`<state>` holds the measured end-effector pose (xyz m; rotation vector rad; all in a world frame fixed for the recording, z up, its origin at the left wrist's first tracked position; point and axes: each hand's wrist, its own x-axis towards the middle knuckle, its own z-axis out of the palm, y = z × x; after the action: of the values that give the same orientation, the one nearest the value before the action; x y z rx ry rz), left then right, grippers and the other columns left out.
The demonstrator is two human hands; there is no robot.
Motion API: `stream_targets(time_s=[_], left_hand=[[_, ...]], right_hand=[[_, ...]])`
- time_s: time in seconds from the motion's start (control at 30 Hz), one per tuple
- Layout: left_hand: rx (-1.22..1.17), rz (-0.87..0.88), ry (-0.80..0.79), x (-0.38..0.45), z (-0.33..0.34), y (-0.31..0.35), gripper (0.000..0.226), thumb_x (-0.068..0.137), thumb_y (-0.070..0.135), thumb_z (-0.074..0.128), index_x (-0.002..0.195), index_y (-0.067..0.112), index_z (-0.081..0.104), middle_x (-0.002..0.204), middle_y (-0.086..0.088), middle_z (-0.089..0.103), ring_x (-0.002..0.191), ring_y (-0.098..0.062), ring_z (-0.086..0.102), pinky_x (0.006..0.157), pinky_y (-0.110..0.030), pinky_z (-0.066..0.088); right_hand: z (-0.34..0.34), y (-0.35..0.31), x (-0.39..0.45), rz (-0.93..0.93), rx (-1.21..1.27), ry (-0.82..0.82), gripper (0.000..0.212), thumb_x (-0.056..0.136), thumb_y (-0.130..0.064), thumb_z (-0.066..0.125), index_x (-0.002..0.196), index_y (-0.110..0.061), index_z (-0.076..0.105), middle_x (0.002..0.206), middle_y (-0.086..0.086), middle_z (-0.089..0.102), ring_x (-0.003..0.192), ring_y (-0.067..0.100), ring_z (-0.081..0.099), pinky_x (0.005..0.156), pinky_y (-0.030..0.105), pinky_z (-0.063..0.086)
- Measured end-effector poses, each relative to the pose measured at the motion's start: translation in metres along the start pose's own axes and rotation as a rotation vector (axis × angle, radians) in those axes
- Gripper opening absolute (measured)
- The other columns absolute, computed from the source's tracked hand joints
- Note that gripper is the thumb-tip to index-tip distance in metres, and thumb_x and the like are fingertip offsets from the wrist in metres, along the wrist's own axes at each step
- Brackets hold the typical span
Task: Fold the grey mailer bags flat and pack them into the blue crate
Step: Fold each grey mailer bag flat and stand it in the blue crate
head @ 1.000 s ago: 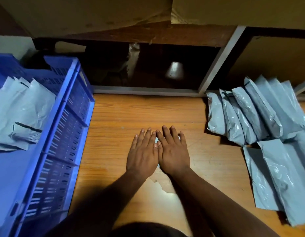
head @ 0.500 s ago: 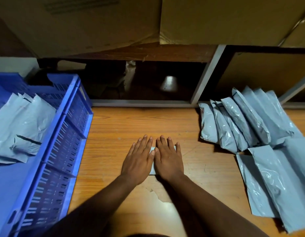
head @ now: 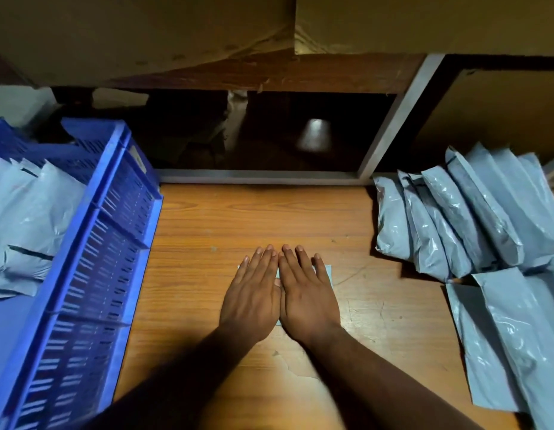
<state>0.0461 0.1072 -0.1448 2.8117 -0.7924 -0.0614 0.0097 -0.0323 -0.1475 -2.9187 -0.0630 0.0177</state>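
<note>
- Pressing both palms, left hand point(head: 252, 301) and right hand point(head: 308, 301), fingers straight and together, onto the folded mailer bag point(head: 326, 272) mid-tabletop point(head: 207, 231).
- Judging it light, soft and slippery; I'm planning to pinch its folded edge.

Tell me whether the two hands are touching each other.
Touching. The head view shows the left hand and right hand lying flat side by side, inner edges meeting with no table visible between them.

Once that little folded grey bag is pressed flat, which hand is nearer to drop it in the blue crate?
Probably the left hand. It presses the small folded grey plastic mailer bag on the side facing the blue slatted plastic crate; the right hand would need to cross over.
</note>
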Motion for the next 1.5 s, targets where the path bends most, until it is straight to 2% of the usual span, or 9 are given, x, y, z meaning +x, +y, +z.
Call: stream_targets(time_s=[0.17, 0.33, 0.47, 0.57, 0.73, 0.9, 1.13, 1.27, 1.5], left_hand=[[-0.003, -0.03, -0.048, 0.002, 0.001, -0.001, 0.059, 0.105, 0.03, 0.021, 0.157, 0.007, 0.035, 0.165, -0.008, 0.031, 0.154, -0.022, 0.025, 0.124, -0.043, 0.02], [-0.084, -0.001, -0.084, 0.0, -0.013, -0.007, 0.067, 0.103, 0.044, 0.001, 0.163, 0.016, 0.013, 0.169, 0.003, 0.004, 0.157, -0.01, 0.0, 0.126, -0.03, -0.008], [-0.01, 0.077, -0.095, -0.018, -0.016, -0.019, 0.065, 0.108, 0.046, 0.004, 0.162, 0.015, 0.024, 0.169, 0.003, 0.014, 0.157, -0.012, 0.009, 0.127, -0.04, 0.005], [-0.037, 0.05, -0.118, -0.026, -0.013, -0.021, 0.074, 0.101, 0.056, -0.012, 0.164, 0.022, 0.008, 0.169, 0.009, -0.001, 0.156, -0.008, -0.005, 0.128, -0.033, -0.002], [-0.048, -0.012, -0.129, -0.025, -0.016, -0.017, 0.07, 0.103, 0.056, 0.001, 0.164, 0.024, 0.013, 0.171, 0.009, 0.003, 0.155, -0.006, -0.009, 0.127, -0.03, -0.005], [-0.139, -0.113, -0.124, -0.034, -0.02, -0.041, 0.079, 0.096, 0.071, -0.002, 0.164, 0.031, 0.005, 0.169, 0.017, -0.006, 0.155, -0.002, -0.01, 0.127, -0.03, -0.005], [-0.168, -0.182, -0.072, -0.043, -0.019, -0.031, 0.08, 0.097, 0.068, -0.002, 0.164, 0.026, 0.002, 0.17, 0.012, -0.009, 0.154, -0.005, -0.017, 0.125, -0.03, -0.012], [-0.142, -0.068, -0.046, -0.045, -0.016, -0.016, 0.069, 0.104, 0.057, 0.004, 0.164, 0.023, 0.007, 0.17, 0.01, -0.003, 0.156, -0.007, -0.009, 0.128, -0.035, -0.003], [-0.021, -0.102, -0.08, -0.043, -0.003, -0.017, 0.066, 0.107, 0.051, 0.01, 0.162, 0.018, 0.026, 0.17, 0.0, 0.018, 0.157, -0.017, 0.013, 0.128, -0.04, 0.008]], right_hand=[[-0.001, 0.0, -0.002, 0.003, 0.027, -0.007, 0.056, 0.11, -0.036, 0.024, 0.161, -0.013, 0.031, 0.169, 0.005, 0.024, 0.158, 0.028, 0.017, 0.127, 0.051, 0.012], [-0.016, 0.01, -0.003, -0.049, 0.135, -0.067, 0.059, 0.11, -0.038, 0.018, 0.164, -0.014, 0.023, 0.171, 0.004, 0.017, 0.159, 0.021, 0.011, 0.127, 0.052, 0.012], [-0.018, 0.022, -0.026, -0.003, 0.051, -0.006, 0.059, 0.111, -0.04, 0.016, 0.163, -0.015, 0.026, 0.171, 0.001, 0.02, 0.159, 0.018, 0.009, 0.128, 0.05, 0.008], [-0.01, 0.024, -0.036, 0.005, 0.055, -0.023, 0.059, 0.111, -0.041, 0.013, 0.164, -0.017, 0.02, 0.173, -0.003, 0.009, 0.16, 0.015, -0.001, 0.128, 0.046, 0.003], [-0.014, 0.027, -0.03, -0.015, 0.042, -0.072, 0.057, 0.112, -0.04, 0.015, 0.164, -0.018, 0.022, 0.172, -0.004, 0.01, 0.159, 0.014, -0.002, 0.129, 0.047, 0.008], [-0.023, 0.039, -0.044, 0.068, 0.094, -0.108, 0.063, 0.108, -0.049, 0.006, 0.166, -0.024, 0.001, 0.171, -0.009, -0.013, 0.157, 0.008, -0.015, 0.129, 0.039, -0.004], [-0.029, 0.032, -0.046, 0.098, 0.119, -0.067, 0.063, 0.109, -0.05, 0.011, 0.166, -0.024, 0.003, 0.171, -0.01, -0.009, 0.158, 0.009, -0.011, 0.129, 0.039, -0.005], [-0.017, 0.022, -0.043, 0.099, 0.129, -0.039, 0.061, 0.111, -0.047, 0.018, 0.166, -0.021, 0.014, 0.173, -0.006, 0.003, 0.159, 0.013, -0.003, 0.129, 0.044, 0.004], [-0.005, 0.024, -0.042, 0.093, 0.079, -0.002, 0.06, 0.11, -0.045, 0.02, 0.165, -0.02, 0.019, 0.173, 0.0, 0.01, 0.16, 0.018, 0.0, 0.129, 0.045, 0.009]])
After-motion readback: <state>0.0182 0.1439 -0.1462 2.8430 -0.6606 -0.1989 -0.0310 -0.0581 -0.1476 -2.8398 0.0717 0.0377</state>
